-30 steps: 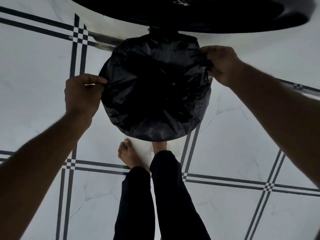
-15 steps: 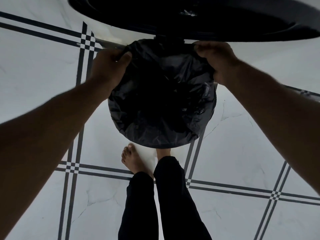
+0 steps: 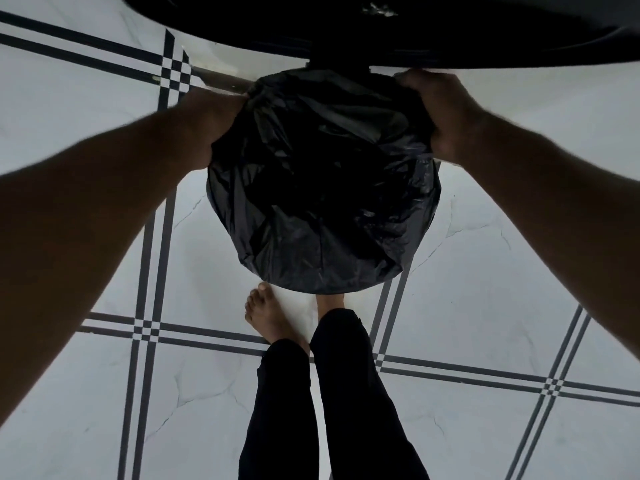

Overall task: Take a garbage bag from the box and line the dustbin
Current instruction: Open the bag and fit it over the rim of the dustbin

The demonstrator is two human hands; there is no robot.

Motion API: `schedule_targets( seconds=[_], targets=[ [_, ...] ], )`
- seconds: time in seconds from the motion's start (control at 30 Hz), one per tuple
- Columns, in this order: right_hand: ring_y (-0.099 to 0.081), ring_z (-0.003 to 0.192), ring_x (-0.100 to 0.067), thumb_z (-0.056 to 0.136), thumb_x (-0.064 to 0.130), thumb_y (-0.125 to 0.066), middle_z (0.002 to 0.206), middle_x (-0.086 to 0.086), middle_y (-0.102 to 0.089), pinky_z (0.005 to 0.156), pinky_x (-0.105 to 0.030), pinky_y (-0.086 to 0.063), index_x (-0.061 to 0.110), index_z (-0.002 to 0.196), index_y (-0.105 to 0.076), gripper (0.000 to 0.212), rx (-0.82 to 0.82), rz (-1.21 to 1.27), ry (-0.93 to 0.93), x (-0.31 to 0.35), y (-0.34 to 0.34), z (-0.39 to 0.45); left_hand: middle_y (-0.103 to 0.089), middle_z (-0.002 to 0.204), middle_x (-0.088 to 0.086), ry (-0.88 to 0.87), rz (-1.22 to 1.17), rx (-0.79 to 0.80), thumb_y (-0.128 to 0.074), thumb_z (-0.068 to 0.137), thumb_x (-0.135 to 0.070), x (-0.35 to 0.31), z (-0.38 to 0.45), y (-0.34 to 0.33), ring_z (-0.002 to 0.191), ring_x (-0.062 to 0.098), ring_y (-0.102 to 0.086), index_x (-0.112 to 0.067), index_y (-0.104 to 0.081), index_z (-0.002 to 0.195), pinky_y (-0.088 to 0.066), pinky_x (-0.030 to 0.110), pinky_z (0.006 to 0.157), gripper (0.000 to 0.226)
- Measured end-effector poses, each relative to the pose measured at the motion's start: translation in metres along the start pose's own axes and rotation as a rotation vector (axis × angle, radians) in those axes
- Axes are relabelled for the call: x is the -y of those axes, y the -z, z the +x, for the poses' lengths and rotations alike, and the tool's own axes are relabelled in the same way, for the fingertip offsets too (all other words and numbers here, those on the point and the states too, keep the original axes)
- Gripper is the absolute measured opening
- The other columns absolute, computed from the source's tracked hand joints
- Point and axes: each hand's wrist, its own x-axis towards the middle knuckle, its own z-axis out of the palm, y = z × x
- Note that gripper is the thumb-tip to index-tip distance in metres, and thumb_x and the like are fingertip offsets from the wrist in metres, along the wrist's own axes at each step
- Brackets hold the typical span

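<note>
A black garbage bag (image 3: 325, 188) is stretched over the round mouth of the dustbin, whose own body is hidden under the plastic. The bag sags into the opening in crumpled folds. My left hand (image 3: 211, 129) grips the bag's edge at the bin's left rim, fingers tucked under the plastic. My right hand (image 3: 440, 112) clutches the bag's edge at the far right rim. The box is not in view.
A large dark open lid (image 3: 381, 26) hangs over the far side of the bin. The floor (image 3: 485, 289) is white marble tile with black double lines. My bare feet (image 3: 266, 313) and dark trousers stand just in front of the bin.
My left hand moved from the bin's near-left side up to the far-left rim and pushed down along the bag's edge. My right hand shifted slightly down the right rim.
</note>
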Motion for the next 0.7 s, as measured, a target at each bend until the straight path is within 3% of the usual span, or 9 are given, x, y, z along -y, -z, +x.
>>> schedule_targets(
  seconds=[0.17, 0.23, 0.3, 0.37, 0.4, 0.47, 0.53, 0.63, 0.7],
  targets=[
    [-0.056, 0.079, -0.015, 0.087, 0.032, -0.05, 0.08, 0.002, -0.061, 0.075, -0.029, -0.046, 0.02, 0.077, -0.063, 0.02, -0.357, -0.427, 0.26, -0.019, 0.004, -0.005, -0.069, 0.099, 0.018, -0.397, 0.093, -0.2, -0.054, 0.086, 0.003, 0.049, 0.034, -0.018, 0.083, 0.037, -0.069, -0.005, -0.051, 0.104, -0.05, 0.039, 0.06, 0.021],
    [-0.059, 0.095, -0.017, 0.087, 0.022, -0.046, 0.098, -0.001, -0.064, 0.086, -0.028, -0.045, 0.021, 0.093, -0.064, 0.02, -0.56, -0.51, 0.459, -0.032, 0.004, -0.03, -0.069, 0.097, 0.025, -0.438, -0.106, -0.014, -0.05, 0.088, 0.004, -0.014, 0.012, 0.017, 0.083, 0.041, -0.07, -0.007, -0.04, 0.113, -0.051, 0.044, 0.063, 0.029],
    [-0.053, 0.1, -0.019, 0.084, 0.014, -0.047, 0.107, -0.007, -0.061, 0.088, -0.022, -0.037, 0.015, 0.1, -0.061, 0.022, -0.625, -0.625, 0.68, -0.042, -0.003, -0.066, -0.068, 0.096, 0.026, -0.482, -0.186, 0.281, -0.044, 0.097, -0.005, -0.162, -0.026, 0.097, 0.087, 0.035, -0.07, -0.017, -0.041, 0.117, -0.049, 0.046, 0.074, 0.023],
    [-0.053, 0.098, -0.023, 0.082, 0.008, -0.048, 0.104, -0.012, -0.061, 0.085, -0.02, -0.032, 0.007, 0.1, -0.062, 0.023, -0.506, -0.712, 0.821, -0.049, -0.027, -0.096, -0.07, 0.103, 0.017, -0.791, 0.03, 0.153, -0.039, 0.104, -0.031, -0.32, -0.066, 0.167, 0.094, 0.023, -0.066, -0.019, -0.06, 0.11, -0.048, 0.04, 0.086, 0.025],
    [-0.054, 0.098, -0.024, 0.083, 0.006, -0.048, 0.103, -0.011, -0.063, 0.084, -0.02, -0.034, 0.006, 0.1, -0.063, 0.023, -0.383, -0.729, 0.827, -0.054, -0.041, -0.106, -0.07, 0.107, 0.014, -0.874, 0.102, 0.232, -0.035, 0.103, -0.04, -0.353, -0.088, 0.175, 0.1, 0.025, -0.065, -0.017, -0.064, 0.107, -0.049, 0.041, 0.091, 0.037],
    [-0.058, 0.1, -0.025, 0.086, 0.011, -0.049, 0.106, -0.01, -0.065, 0.088, -0.026, -0.042, 0.007, 0.108, -0.064, 0.027, -0.111, -0.824, 0.767, -0.068, -0.066, -0.107, -0.069, 0.103, 0.01, -0.865, 0.099, 0.374, -0.035, 0.101, -0.045, -0.343, -0.097, 0.18, 0.108, 0.031, -0.065, -0.017, -0.066, 0.1, -0.049, 0.043, 0.095, 0.042],
    [-0.057, 0.109, -0.032, 0.088, 0.023, -0.046, 0.117, -0.014, -0.064, 0.095, -0.039, -0.046, 0.008, 0.121, -0.061, 0.039, 0.058, -1.015, 0.638, -0.083, -0.086, -0.089, -0.065, 0.091, 0.004, -0.806, 0.03, 0.34, -0.04, 0.101, -0.043, -0.335, -0.092, 0.173, 0.097, 0.025, -0.066, -0.018, -0.066, 0.087, -0.05, 0.037, 0.09, 0.038],
    [-0.046, 0.13, -0.039, 0.093, 0.033, -0.042, 0.139, -0.021, -0.052, 0.109, -0.045, -0.039, 0.006, 0.139, -0.049, 0.054, 0.056, -1.304, 0.492, -0.099, -0.106, -0.034, -0.054, 0.069, -0.002, -0.724, -0.095, 0.41, -0.049, 0.102, -0.04, -0.341, -0.078, 0.168, 0.066, 0.009, -0.053, -0.015, -0.06, 0.068, -0.044, 0.024, 0.067, 0.043],
    [-0.028, 0.145, -0.036, 0.102, 0.031, -0.041, 0.156, -0.02, -0.032, 0.12, -0.043, -0.022, 0.006, 0.151, -0.031, 0.056, 0.119, -1.498, 0.354, -0.101, -0.113, -0.01, -0.045, 0.065, 0.001, -0.756, -0.187, 0.439, -0.051, 0.101, -0.038, -0.347, -0.07, 0.157, 0.063, 0.014, -0.046, -0.015, -0.054, 0.067, -0.039, 0.024, 0.062, 0.041]
  ],
)
